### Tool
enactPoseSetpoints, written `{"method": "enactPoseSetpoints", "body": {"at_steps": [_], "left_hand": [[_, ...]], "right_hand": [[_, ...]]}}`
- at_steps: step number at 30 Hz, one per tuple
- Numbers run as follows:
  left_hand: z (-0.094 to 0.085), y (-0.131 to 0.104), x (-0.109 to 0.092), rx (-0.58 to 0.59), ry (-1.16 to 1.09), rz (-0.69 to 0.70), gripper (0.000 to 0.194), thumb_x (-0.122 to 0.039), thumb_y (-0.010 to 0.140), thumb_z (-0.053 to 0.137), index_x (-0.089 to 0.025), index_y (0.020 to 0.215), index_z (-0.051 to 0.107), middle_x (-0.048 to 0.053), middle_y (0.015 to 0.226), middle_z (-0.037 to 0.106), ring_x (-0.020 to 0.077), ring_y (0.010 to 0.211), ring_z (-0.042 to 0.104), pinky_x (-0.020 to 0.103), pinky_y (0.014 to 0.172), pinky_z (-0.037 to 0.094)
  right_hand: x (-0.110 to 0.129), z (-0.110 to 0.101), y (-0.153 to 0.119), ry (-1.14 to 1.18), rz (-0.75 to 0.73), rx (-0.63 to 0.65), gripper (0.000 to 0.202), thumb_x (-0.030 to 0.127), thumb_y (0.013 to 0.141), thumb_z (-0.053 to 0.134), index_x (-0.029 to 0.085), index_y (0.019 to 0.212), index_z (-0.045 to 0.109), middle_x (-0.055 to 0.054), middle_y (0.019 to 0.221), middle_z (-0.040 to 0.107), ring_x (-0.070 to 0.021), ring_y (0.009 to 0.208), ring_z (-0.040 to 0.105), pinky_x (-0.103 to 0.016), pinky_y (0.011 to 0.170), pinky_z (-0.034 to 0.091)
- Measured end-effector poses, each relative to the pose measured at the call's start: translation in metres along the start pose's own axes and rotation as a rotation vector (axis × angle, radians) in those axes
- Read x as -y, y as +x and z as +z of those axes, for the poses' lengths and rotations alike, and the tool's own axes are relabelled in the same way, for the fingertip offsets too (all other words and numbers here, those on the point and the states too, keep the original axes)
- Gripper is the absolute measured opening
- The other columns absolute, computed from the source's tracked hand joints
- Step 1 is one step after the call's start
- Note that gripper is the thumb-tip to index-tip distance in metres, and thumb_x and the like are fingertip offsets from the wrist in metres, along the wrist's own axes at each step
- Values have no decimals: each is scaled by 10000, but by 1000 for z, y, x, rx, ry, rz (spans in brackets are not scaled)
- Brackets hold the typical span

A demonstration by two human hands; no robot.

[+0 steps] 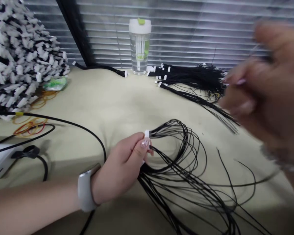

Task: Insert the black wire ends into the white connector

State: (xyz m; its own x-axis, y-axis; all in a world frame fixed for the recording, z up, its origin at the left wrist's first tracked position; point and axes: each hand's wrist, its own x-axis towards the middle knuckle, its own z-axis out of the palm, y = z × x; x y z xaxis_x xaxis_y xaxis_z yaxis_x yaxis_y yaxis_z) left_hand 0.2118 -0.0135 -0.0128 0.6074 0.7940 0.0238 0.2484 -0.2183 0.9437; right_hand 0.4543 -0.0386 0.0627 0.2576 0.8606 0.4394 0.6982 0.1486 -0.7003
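My left hand is closed on a white connector, its thumb pressed against the housing. Thin black wires come out of the connector, loop round to the right and run down towards the front of the table. Part of another white piece shows beneath the fingers. At the upper right my right hand is raised above the table, close to the camera and smeared by motion. Its fingers look bent, but whether anything is between them cannot be made out. A few loose wire ends lie below it.
A large heap of white connectors with black wires fills the back left. Rubber bands, a black cable and a white box are nearby. A clear bottle and bundled harnesses stand by the blinds.
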Motion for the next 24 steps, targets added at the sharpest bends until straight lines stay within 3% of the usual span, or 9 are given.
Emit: {"method": "enactPoseSetpoints", "body": {"at_steps": [2, 4, 6, 9, 11, 15, 20, 24], "left_hand": [[1, -6, -2, 84, -31, -23, 377, -401, 955, 310, -159, 715, 470, -19, 628, 467, 80, 582, 414, 203, 545, 344], [3, -11, -2, 185, -70, -59, 376, -412, 955, 309, -160, 729, 472, -19, 640, 477, 79, 594, 424, 200, 556, 350], [4, -13, -2, 243, -115, -101, 369, -412, 954, 320, -160, 731, 472, -20, 651, 486, 74, 602, 431, 191, 570, 364], [3, -10, -1, 227, -168, -163, 367, -408, 952, 335, -159, 716, 466, -24, 650, 481, 66, 596, 428, 172, 560, 371], [3, -8, -2, 215, -166, -182, 370, -405, 953, 335, -159, 713, 472, -27, 644, 479, 63, 593, 428, 164, 556, 371], [0, -7, -5, 272, -91, -154, 350, -382, 956, 339, -161, 737, 502, -34, 643, 490, 58, 602, 440, 158, 583, 381], [-1, -5, -8, 322, -65, -150, 327, -356, 957, 337, -164, 747, 498, -37, 649, 490, 56, 604, 442, 156, 606, 394], [0, -2, -11, 344, -61, -146, 314, -350, 952, 343, -169, 740, 487, -34, 669, 509, 60, 612, 447, 154, 608, 402]], "right_hand": [[6, 24, -28, 250, 197, 173, 330, 200, 883, 484, 222, 1212, 476, 21, 765, 614, -21, 449, 447, -161, 416, 310], [5, 39, -52, 270, 166, 308, 92, 257, 867, 551, 175, 890, 587, 24, 687, 596, -28, 490, 471, -131, 427, 369], [1, 44, -67, 181, -1, 308, 101, 230, 853, 584, 162, 778, 590, 14, 698, 604, -41, 592, 530, -127, 509, 433], [-4, 39, -74, 93, -324, 189, 51, 106, 811, 607, 143, 846, 605, -20, 803, 615, -69, 769, 579, -154, 660, 487], [-4, 36, -74, 91, -417, 227, 105, 60, 800, 594, 116, 888, 605, -39, 820, 605, -67, 779, 573, -151, 661, 486], [-5, 43, -79, 177, -402, 377, 78, 61, 836, 547, 99, 883, 597, -20, 719, 576, -37, 643, 516, -128, 554, 432], [-12, 54, -86, 245, -441, 406, 279, -28, 805, 501, 58, 1060, 577, -71, 890, 585, -65, 810, 532, -151, 691, 473], [-15, 54, -90, 269, -411, 375, 287, 6, 813, 519, 105, 1082, 537, -22, 891, 586, -41, 795, 545, -132, 691, 471]]}}
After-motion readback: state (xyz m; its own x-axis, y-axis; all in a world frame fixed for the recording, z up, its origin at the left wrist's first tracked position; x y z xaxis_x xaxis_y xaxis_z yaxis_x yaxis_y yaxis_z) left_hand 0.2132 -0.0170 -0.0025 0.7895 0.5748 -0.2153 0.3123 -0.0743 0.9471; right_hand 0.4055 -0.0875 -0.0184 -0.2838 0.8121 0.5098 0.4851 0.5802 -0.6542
